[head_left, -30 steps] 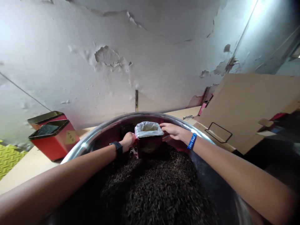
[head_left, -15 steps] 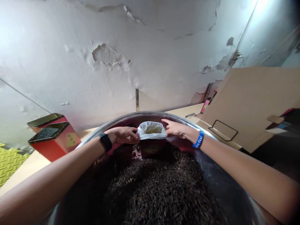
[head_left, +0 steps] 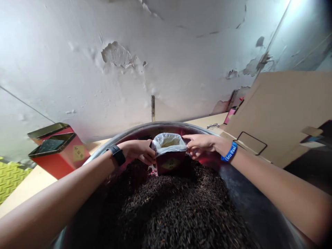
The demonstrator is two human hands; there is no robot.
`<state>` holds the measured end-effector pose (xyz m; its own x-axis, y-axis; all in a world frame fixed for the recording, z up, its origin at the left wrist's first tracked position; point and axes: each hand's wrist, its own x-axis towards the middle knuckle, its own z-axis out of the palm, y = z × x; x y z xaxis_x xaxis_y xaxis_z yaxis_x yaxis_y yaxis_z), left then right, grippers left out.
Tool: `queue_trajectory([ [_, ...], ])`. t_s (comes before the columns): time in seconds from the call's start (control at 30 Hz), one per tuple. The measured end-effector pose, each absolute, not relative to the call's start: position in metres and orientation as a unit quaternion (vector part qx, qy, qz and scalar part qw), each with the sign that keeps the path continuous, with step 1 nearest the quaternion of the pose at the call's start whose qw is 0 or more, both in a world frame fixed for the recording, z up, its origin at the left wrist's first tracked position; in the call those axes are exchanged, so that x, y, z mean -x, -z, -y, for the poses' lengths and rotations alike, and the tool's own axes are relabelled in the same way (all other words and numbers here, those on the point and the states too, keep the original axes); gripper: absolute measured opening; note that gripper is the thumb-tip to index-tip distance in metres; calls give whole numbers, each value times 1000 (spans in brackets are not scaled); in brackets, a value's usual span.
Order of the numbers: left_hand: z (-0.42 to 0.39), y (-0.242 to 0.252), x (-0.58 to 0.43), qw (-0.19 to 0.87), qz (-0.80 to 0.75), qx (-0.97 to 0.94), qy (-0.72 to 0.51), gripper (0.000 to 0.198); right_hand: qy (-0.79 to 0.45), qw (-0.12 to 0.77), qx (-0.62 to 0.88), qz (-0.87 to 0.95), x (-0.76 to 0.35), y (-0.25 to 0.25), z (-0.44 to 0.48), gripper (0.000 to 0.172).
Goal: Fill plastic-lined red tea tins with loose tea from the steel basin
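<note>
A dark red tin (head_left: pixel 169 164) stands upright on loose dark leaves (head_left: pixel 181 207) inside a large round metal tub (head_left: pixel 160 123). Clear plastic bag film (head_left: pixel 172 149) lines the tin and folds over its rim. My left hand (head_left: pixel 141 150) grips the tin's left upper side, its fingers on the film. On the right corner, my right hand (head_left: pixel 199 144) pinches the film, with the index finger stretched along the rim.
Two open red tins (head_left: pixel 75 154) stand left of the tub on a pale table (head_left: pixel 38 185). A cardboard box (head_left: pixel 282 114), eyeglasses (head_left: pixel 212 126) and a pink tin (head_left: pixel 229 116) are at the right. A peeling wall rises behind.
My right hand has closed in on the film at the tin's right corner. The tin now tilts up slightly, showing more of its front label. The view has shifted a little.
</note>
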<state>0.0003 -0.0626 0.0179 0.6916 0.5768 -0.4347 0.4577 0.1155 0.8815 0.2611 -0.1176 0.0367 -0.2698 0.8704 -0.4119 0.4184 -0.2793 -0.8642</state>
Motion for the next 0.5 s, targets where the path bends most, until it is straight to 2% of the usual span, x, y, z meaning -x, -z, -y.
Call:
queue_trajectory([
  [0.23,64,-21,-1,602,-396,-693,-30,45,-566,219,536,587,-268,-34,113,101],
  [0.5,73,-22,-9,525,-415,-742,-40,54,-507,167,532,657,-265,-36,113,104],
])
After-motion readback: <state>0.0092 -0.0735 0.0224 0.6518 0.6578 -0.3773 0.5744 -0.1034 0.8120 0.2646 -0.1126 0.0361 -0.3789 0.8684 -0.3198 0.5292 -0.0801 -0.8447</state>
